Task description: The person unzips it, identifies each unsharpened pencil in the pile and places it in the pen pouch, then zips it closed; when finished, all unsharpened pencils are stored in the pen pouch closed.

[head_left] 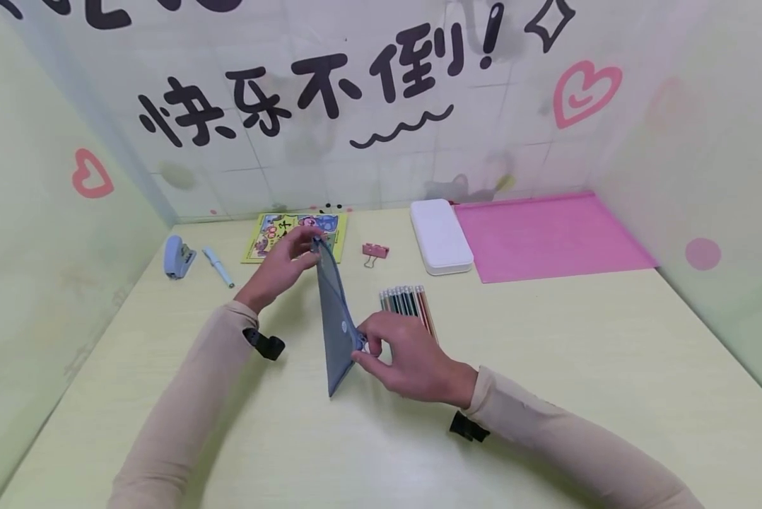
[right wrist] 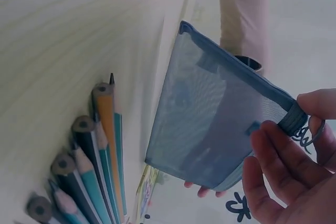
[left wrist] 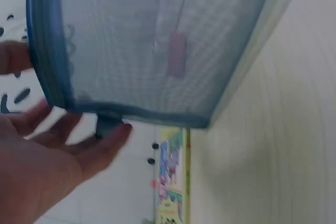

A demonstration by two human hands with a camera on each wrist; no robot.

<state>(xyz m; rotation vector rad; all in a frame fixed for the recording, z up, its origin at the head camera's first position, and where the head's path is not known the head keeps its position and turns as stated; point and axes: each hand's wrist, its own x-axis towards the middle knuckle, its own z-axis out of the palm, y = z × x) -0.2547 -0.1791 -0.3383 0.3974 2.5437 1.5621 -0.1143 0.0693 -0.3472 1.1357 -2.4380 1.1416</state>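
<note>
Pouch: I see a blue-grey translucent mesh zip pouch (head_left: 335, 311) mid-frame, stood on edge on the pale yellow-green table (head_left: 546, 367), long axis running from far/upper centre to near/lower centre.
L hand: left hand (head_left: 279, 267) pinches the far top corner, fingers together on its tab.
R hand: right hand (head_left: 413, 360) pinches the near end by the zip ring; it's the nearer hand.
Beside: row of coloured pencils (head_left: 409, 304) just right of pouch, close to R hand.
Back edge: pink binder clip (head_left: 374, 252), white case (head_left: 440, 235).
</note>
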